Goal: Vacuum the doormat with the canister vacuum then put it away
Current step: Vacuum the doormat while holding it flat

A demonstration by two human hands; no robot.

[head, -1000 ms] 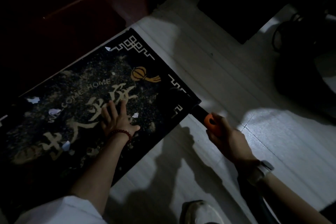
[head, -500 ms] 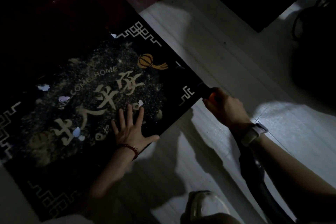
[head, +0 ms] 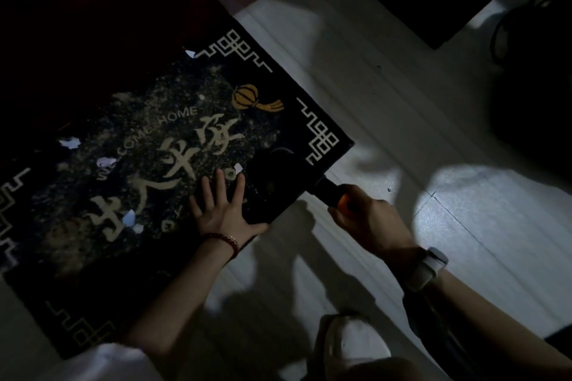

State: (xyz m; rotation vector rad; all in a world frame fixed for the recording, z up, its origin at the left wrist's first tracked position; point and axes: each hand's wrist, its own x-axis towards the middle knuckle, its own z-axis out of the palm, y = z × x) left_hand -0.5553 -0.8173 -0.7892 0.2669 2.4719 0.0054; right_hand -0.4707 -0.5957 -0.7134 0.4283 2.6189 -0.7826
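Dark doormat [head: 173,145] flat on pale floor [head: 464,226], black vacuum nozzle [head: 275,185] on its near right corner, right hand [head: 368,219] gripping the wand at 4 o'clock from the nozzle, left hand [head: 223,210] pressed flat, fingers spread, at the nozzle's 8 o'clock, paper scraps [head: 69,142] scattered across the mat.

Left hand [head: 223,210]: lay flat, palm down, fingers straight and spread, forearm extended forward, beaded bracelet at wrist. Right hand [head: 368,219]: fingers curled in a closed grip, arm extended, pale watch on wrist.
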